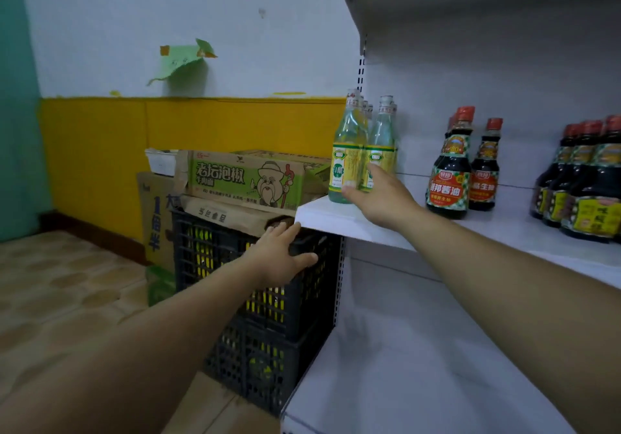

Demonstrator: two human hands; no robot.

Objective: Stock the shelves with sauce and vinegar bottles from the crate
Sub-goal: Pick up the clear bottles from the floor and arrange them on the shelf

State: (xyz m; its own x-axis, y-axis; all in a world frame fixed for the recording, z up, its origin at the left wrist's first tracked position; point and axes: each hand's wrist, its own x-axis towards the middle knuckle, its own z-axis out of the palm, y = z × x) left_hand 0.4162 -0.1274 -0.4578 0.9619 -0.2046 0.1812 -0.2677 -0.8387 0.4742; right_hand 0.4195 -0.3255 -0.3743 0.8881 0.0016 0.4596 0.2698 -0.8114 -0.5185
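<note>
The right hand is laid with straight fingers against the labels of the white vinegar bottles, which are stood at the 9 o'clock end of the white shelf; nothing is gripped. Soy sauce bottles are ranged at 3 o'clock from them. At 7 o'clock, the black plastic crate is touched on its top rim by the spread left hand
</note>
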